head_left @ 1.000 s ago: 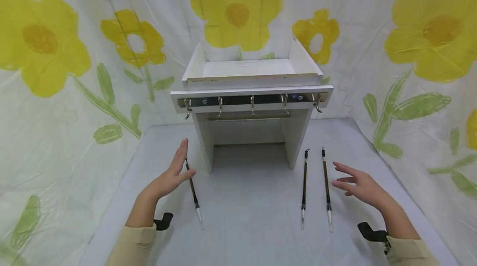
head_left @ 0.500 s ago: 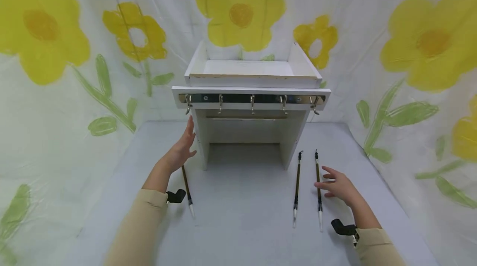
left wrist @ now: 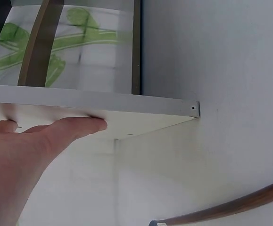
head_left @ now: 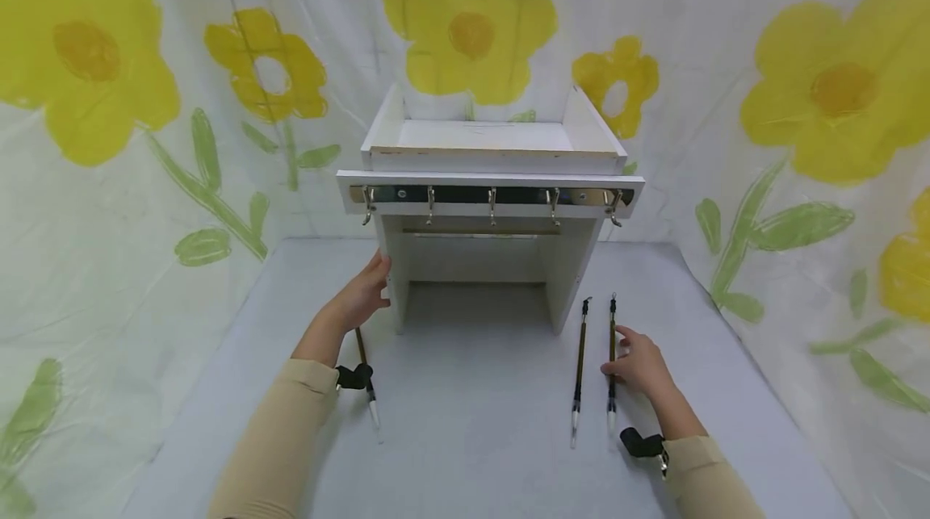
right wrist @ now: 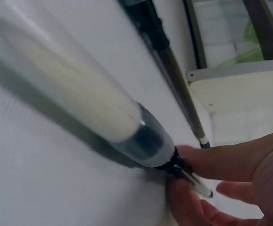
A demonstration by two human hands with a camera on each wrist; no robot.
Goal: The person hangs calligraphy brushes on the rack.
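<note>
A white shelf rack (head_left: 494,160) with metal hooks (head_left: 492,204) stands upright on the table. My left hand (head_left: 356,301) touches its left side panel (left wrist: 160,125), fingers fairly straight; the left wrist view shows the thumb lying along the board. At the right, my right hand (head_left: 639,362) pinches the handle of a calligraphy brush (head_left: 613,317) between thumb and fingers. The clear cap over this brush's pale bristles (right wrist: 79,94) fills much of the right wrist view. Beside it lies a second calligraphy brush (head_left: 580,357), untouched.
A third calligraphy brush (head_left: 362,348) lies beneath the left wrist, partly hidden by it. The pale table (head_left: 479,422) runs to a hanging white curtain (head_left: 334,204) printed with yellow flowers, behind and at both sides. The rack's upper tray (head_left: 483,131) has raised sides.
My left hand has moved forward and right, from above the left brush to the rack's side panel. My right hand has moved left and taken hold of the outer right brush.
</note>
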